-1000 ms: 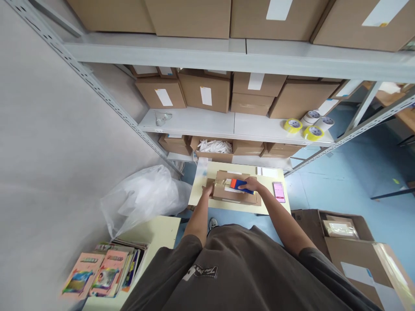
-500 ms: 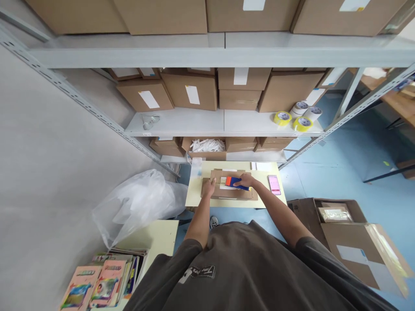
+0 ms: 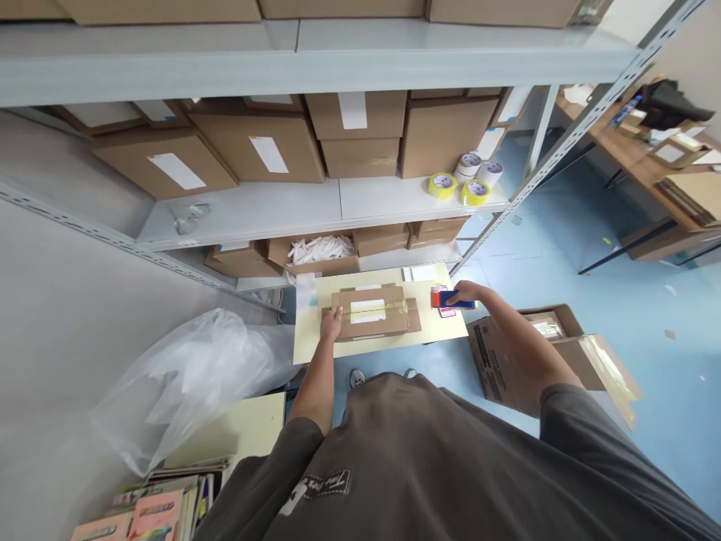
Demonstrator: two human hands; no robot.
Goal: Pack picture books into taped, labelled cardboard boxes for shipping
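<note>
On the small pale-yellow table [image 3: 307, 342] lies a cardboard box [image 3: 366, 329] with a white label [image 3: 369, 315] on top. A strip of clear tape runs lengthwise over the label to the box's right end. My left hand [image 3: 331, 323] grips the left end of the box, thumb on top and fingers mostly hidden. To the right of the box, my right hand [image 3: 465, 290] is closed around a blue and orange tape dispenser [image 3: 463, 304]. The dispenser is above a phone [image 3: 447, 312] and partly covers it.
Ahead stands a metal rack [image 3: 315, 71] of cardboard boxes, with several tape rolls [image 3: 442, 185] on its middle shelf. A clear plastic bag [image 3: 197, 368] is at the left. An open carton [image 3: 490, 361] sits on the floor at the right. White slips [image 3: 420, 273] lie at the table's back edge.
My right hand has moved right with the tape dispenser, off the box and over the phone. My left hand stays at the box's left end. The view has shifted right.
</note>
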